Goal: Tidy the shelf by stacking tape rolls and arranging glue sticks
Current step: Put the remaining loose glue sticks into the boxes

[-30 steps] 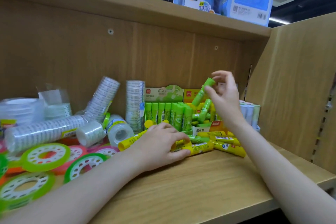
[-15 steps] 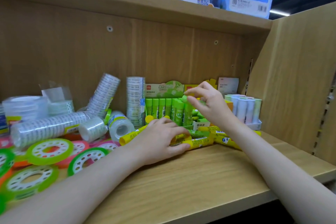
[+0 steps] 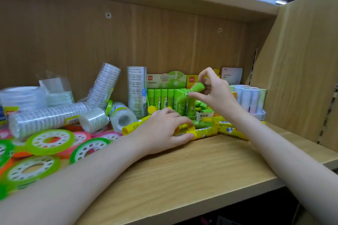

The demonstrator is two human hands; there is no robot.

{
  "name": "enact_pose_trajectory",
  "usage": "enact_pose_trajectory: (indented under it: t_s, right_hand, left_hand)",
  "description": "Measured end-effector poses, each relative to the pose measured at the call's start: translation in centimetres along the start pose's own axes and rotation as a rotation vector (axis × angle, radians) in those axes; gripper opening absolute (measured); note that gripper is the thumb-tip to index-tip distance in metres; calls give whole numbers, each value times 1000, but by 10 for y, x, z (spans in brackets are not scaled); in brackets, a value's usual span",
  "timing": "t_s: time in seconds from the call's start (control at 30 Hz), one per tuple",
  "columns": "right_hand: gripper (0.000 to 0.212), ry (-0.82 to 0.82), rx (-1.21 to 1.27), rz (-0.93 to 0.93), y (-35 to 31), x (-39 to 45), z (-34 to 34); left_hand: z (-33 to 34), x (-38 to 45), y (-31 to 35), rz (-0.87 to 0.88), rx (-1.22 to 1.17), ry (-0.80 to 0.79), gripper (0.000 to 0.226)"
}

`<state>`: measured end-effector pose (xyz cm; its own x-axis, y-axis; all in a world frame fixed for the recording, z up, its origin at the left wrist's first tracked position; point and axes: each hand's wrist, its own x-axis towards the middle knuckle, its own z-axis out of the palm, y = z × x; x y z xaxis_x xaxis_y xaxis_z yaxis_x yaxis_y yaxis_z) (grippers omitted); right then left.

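A red "deli" logo stood on the green-and-white cardboard display box (image 3: 165,79) at centre; "GLUE STICK" on the pale card (image 3: 231,76) right of it; "固体胶" on the small white box front (image 3: 203,115).

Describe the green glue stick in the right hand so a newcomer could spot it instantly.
Start at the green cardboard display box against the wooden shelf's back wall, filled with upright green glue sticks. Just in front, the right hand pinches one small green plastic glue stick. Unlike its upright neighbours, it is tilted and lifted above the row.
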<state>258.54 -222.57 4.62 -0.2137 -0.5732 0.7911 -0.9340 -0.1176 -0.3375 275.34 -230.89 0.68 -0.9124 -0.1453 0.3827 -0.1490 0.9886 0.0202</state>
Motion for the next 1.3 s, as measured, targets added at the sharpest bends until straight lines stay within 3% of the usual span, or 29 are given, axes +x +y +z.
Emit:
enact_pose_trajectory:
  t_s: [0.13, 0.33, 0.47, 0.57, 0.7, 0.8, 0.87, 0.97, 1.07, 1.13, 1.2, 1.3]
  right_hand:
    - [25, -5, -49, -68, 0, 0, 1]
    - [42, -44, -138, -67, -4, 0, 0]
    - [36, -153, -307, -81, -1, -2, 10]
    - [29, -89, -436, -136, 3, 1, 14]
    - [22, -193, -465, -45, 5, 5, 18]
    - [18, 23, -122, 17, 7, 6, -1]
    - [21, 192, -102, 86, 17, 8, -20]
    - [26, -12, -466, 158, 38, 9, -30]
    - [36, -146, -618, 187, 42, 12, -23]
    - [48, -254, -723, 237, 39, 14, -15]
    - [49, -283, -768, 261, 36, 15, -6]
    - [40, -242, -713, 158, 31, 9, 5]
  left_hand:
    - [0, 0, 0, 5, -7, 4, 42]
    - [0, 1, -2, 13, 4, -8, 44]
    - [-2, 0, -2, 9, 60, -22, 46]
    - [-4, -2, 0, 7, 186, 0, 47]
    - [-5, -5, 1, -4, 233, 16, 60]
    - [-3, -6, 2, -8, 255, 23, 66]
    - [-4, -5, 1, -17, 236, 6, 55]
    - [-5, -2, 2, -21, 234, -9, 55]
    - [-5, -3, 1, -18, 224, -19, 59]
    - [-4, -2, 0, -5, 232, -5, 74]
    - [-4, -2, 0, 5, 246, 14, 85]
    - [-4, -4, 0, 5, 252, 26, 88]
